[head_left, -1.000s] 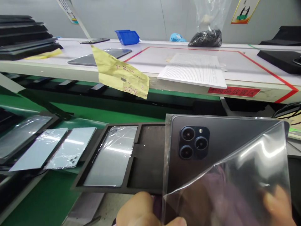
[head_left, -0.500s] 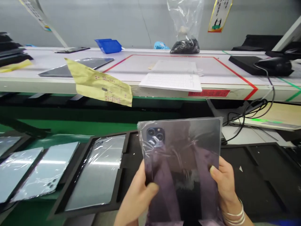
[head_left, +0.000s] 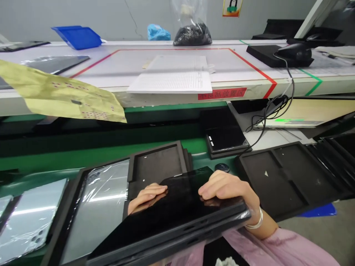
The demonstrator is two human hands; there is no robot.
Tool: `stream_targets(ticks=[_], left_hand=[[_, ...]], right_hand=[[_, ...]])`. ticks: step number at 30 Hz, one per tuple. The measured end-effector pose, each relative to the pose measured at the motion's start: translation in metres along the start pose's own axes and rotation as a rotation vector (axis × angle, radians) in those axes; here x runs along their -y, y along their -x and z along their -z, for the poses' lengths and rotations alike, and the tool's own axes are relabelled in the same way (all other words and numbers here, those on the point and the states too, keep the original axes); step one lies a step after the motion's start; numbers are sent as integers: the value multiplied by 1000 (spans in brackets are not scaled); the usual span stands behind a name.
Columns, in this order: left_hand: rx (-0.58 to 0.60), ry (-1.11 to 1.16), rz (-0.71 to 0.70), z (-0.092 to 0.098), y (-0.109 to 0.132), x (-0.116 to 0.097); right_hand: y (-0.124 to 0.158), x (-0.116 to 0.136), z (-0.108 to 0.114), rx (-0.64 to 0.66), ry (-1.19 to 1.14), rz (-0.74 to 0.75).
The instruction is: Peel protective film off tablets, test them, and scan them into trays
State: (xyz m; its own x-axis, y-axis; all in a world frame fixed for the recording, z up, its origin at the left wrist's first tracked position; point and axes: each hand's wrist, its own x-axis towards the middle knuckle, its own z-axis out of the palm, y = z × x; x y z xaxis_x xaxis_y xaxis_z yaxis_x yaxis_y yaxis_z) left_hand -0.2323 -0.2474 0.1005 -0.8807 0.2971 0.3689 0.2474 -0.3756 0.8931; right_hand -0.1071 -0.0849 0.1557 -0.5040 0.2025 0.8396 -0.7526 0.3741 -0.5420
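Note:
A tablet (head_left: pixel 172 218) with a glossy black face up is tilted low in front of me. Clear film shows at its near right corner, and its near edge looks doubled. The fingers of my left hand (head_left: pixel 148 196) curl over its far left edge; the thumb is hidden. My right hand (head_left: pixel 231 188) grips the right side, its fingertips over the dark face and mirrored in it. Beneath and to the left, a black tray (head_left: pixel 180 157) has a silver film-wrapped tablet (head_left: pixel 101 210) in its left compartment. Another pale wrapped tablet (head_left: pixel 36 214) lies farther left.
A two-compartment black tray (head_left: pixel 277 177) lies right, near a cable (head_left: pixel 263 122). Behind it sits a black device (head_left: pixel 226 138). The shelf edge (head_left: pixel 166 99) crosses ahead, bearing papers (head_left: pixel 174 75), a blue bin (head_left: pixel 77 37) and a mouse (head_left: pixel 296 51). Yellow paper (head_left: pixel 72 96) overhangs it.
The tablet has turned from its wrapped camera side to its black face and is lowered and tilted flatter. Both hands still hold it. The view has swung right, uncovering the tray and black device.

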Motion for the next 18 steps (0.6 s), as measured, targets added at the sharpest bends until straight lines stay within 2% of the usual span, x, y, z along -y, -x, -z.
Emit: stream_targets(ticks=[5,8,10,15,18], left_hand=[[48,4,-65,1,3,4],[41,18,-37,2,4,10],[46,15,-60,6,3,17],[156,-47,-185,23,-9,35],[155,-132,-146,24,-17,27]], right_hand=[[0,6,0,-56,-2,-58],[2,10,-1,-67,-18,-79],[3,11,-2,-102,-26,-91],[6,7,-1,-165,-40,-109],[11,10,13,-185,104,-126]])
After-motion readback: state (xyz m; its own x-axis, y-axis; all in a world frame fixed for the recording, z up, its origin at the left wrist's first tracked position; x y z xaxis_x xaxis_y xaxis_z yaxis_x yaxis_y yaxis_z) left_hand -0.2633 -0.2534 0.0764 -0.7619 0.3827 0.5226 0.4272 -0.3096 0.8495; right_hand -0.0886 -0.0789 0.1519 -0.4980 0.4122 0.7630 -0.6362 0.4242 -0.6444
